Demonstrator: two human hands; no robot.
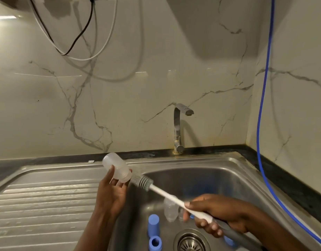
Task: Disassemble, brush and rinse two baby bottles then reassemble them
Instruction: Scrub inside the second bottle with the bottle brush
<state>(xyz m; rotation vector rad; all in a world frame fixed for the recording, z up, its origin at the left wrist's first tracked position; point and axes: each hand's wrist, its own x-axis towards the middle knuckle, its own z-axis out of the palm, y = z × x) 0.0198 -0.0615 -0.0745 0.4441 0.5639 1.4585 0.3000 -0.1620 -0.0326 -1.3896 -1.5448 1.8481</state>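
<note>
Left hand (110, 194) holds bottle (117, 167); right hand (215, 212) grips brush (143, 182) at its mouth

A stainless-steel sink (47, 196) sits in a dark stone countertop (291, 189); its basin holds a blue cylindrical cap (153, 225), a blue plastic ring (155, 243) and a clear plastic bottle (170, 211).

Two hands up: left hand (110, 193), right hand (217, 213). Two clear bottles: the held bottle (116, 166) and the basin bottle (171, 210). One bottle brush (142, 182). Blue parts, three plainly: tall cap (153, 224), ring (155, 242), third piece (228, 240). One tap (177, 127), one sink (174, 160), one drain (191, 242).
</note>
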